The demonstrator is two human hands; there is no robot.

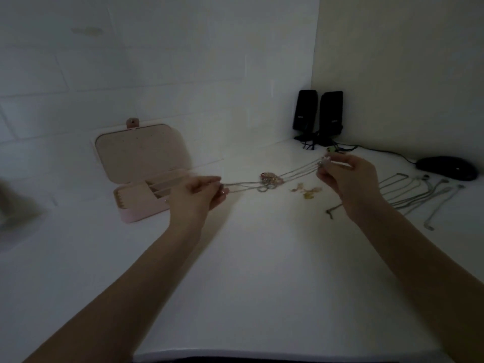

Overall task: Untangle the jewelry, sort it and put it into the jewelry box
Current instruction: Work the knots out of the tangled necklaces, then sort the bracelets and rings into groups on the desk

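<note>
A thin silver chain (296, 172) is stretched above the white table between both hands. My left hand (201, 191) pinches its left end, my right hand (345, 176) pinches its right end, held a little higher. Several rings (268, 180) sit in a cluster at the middle of the chain, whether strung on it or lying behind I cannot tell. Small gold earrings (306, 191) lie on the table below the chain. The pink jewelry box (136, 210) stands open at the left, its lid (142, 153) leaning back against the wall.
Several untangled chains (419, 192) lie side by side at the right. A short dark chain piece (331, 212) lies by my right wrist. Two black speakers (318, 113) stand in the back corner, and a black mouse (447, 167) with its cable sits at far right.
</note>
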